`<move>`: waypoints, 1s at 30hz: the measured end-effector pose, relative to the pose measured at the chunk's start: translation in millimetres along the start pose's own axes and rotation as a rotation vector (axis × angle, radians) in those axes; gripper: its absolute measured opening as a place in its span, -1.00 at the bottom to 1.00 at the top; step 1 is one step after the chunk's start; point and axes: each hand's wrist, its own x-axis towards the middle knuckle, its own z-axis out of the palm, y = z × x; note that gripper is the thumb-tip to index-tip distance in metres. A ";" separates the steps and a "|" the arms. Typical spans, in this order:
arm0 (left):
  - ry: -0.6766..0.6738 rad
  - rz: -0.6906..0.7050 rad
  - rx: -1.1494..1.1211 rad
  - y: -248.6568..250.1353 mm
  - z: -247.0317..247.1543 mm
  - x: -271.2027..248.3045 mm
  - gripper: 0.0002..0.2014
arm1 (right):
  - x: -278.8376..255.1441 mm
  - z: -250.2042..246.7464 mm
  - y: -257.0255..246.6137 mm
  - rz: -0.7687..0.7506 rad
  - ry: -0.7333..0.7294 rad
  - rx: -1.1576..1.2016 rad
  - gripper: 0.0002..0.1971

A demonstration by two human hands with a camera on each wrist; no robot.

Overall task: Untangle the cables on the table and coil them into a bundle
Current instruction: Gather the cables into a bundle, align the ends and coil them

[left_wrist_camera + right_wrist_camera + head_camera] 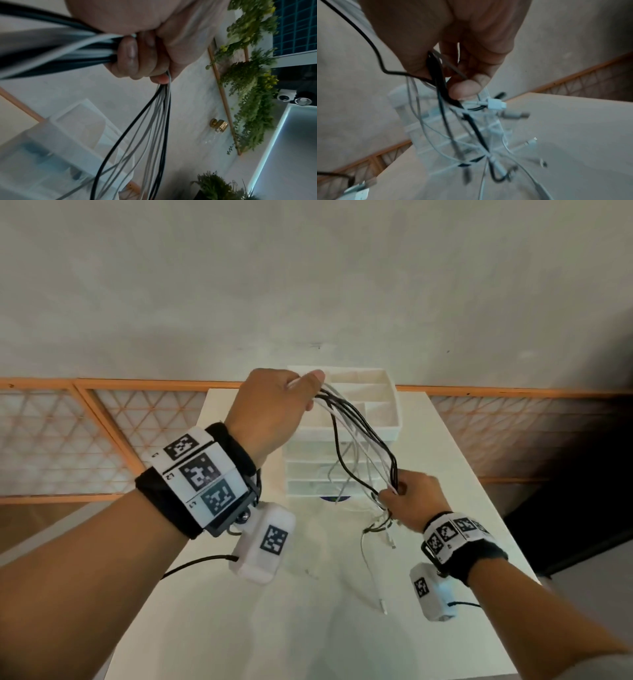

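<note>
A bunch of black and white cables (pixel 356 436) hangs in the air between my two hands, above the white table (pixel 239 628). My left hand (pixel 281 405) is raised high and grips the upper end of the bunch (pixel 102 50) in a fist. Lower and to the right, my right hand (pixel 407 498) pinches the lower end between thumb and fingers (pixel 464 86). Below that hand the loose ends dangle (pixel 488 148) with white plugs (pixel 496 104), and a white cable end (pixel 375 583) trails on the table.
A white stack of drawers with an open tray on top (pixel 376 412) stands at the back of the table, right behind the cables. Beyond it are a plain wall and an orange lattice rail (pixel 85 433). Dark floor lies right of the table.
</note>
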 end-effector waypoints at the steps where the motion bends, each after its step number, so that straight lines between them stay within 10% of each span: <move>1: -0.026 0.011 0.046 -0.1 0.9 -1.5 -0.52 | -0.7 3.3 2.6 0.020 -0.013 0.001 -0.72; 8: -0.043 -0.077 0.254 -28.9 -3.8 -4.2 -0.43 | 16.2 -32.6 14.4 0.054 0.292 0.400 -0.91; 12: 0.034 -0.051 0.127 -15.1 -1.6 -1.2 -0.52 | 6.1 -16.6 26.2 0.022 0.114 -0.026 -0.95; 17: -0.015 0.003 0.168 -8.8 11.6 -3.8 -0.48 | 13.2 0.5 29.4 0.120 0.030 -0.019 -0.73; 23: -0.023 -0.056 0.236 -24.1 5.6 -5.2 -0.50 | 14.2 -42.0 -7.5 0.152 0.097 0.578 -0.55; 30: 0.106 -0.055 -0.071 -13.5 -3.9 1.6 -0.52 | -3.4 14.0 57.1 0.151 -0.109 -0.251 -0.73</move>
